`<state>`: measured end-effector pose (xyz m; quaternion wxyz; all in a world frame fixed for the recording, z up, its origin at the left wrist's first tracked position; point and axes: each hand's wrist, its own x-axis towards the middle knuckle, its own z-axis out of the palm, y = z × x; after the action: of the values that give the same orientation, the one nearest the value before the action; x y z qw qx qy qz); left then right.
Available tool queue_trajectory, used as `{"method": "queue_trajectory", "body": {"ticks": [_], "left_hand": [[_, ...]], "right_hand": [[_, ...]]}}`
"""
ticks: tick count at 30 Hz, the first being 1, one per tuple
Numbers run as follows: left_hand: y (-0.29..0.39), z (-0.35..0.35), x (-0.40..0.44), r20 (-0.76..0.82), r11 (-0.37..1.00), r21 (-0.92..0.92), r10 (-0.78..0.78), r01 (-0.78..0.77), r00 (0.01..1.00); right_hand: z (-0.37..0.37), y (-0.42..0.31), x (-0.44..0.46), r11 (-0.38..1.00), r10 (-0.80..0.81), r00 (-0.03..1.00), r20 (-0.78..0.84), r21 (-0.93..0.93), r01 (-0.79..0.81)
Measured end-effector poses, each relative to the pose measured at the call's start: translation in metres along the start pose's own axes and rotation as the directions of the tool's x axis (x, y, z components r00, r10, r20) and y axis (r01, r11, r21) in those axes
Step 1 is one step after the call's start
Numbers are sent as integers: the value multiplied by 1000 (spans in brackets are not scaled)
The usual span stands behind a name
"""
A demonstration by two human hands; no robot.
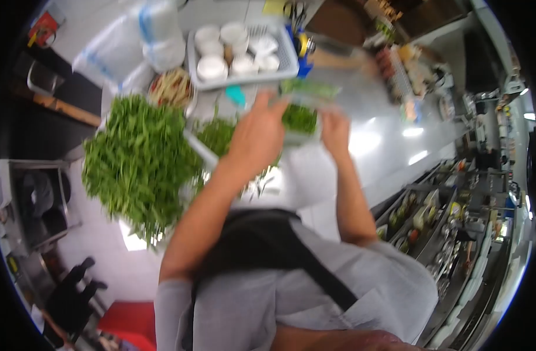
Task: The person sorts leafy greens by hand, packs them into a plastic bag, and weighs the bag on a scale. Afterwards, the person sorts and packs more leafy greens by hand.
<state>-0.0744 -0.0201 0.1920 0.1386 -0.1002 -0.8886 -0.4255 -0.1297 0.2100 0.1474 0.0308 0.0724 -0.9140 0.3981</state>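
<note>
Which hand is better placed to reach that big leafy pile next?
Probably the left hand: it is nearer the big leafy pile. The right hand is farther off, with the smaller green heap between the hands.

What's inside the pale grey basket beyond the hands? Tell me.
The basket holds several round white items and a brownish thing among them. Whatever lies beneath them is covered.
</note>
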Motion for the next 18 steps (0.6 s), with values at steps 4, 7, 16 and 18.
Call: {"method": "queue_trajectory", "body": {"ticks": [4, 7, 16, 18], "left_hand": [[1, 2, 5, -15, 995, -18, 94, -94, 995], [8, 4, 0, -10, 993, -57, 101, -101, 995], [12, 6, -13, 7, 994, 27, 103, -103, 995], [12, 8, -16, -4, 995, 15, 101, -101, 995]], "right_hand": [[-22, -30, -8, 868, -143, 984, -109, 463, 177], [-40, -55, -29, 877, -207, 961, -185, 400, 266], [-11, -20, -14, 926, -324, 946, 27, -198, 323], [-18, -26, -19, 960, -275, 960, 59, -30, 277]]}}
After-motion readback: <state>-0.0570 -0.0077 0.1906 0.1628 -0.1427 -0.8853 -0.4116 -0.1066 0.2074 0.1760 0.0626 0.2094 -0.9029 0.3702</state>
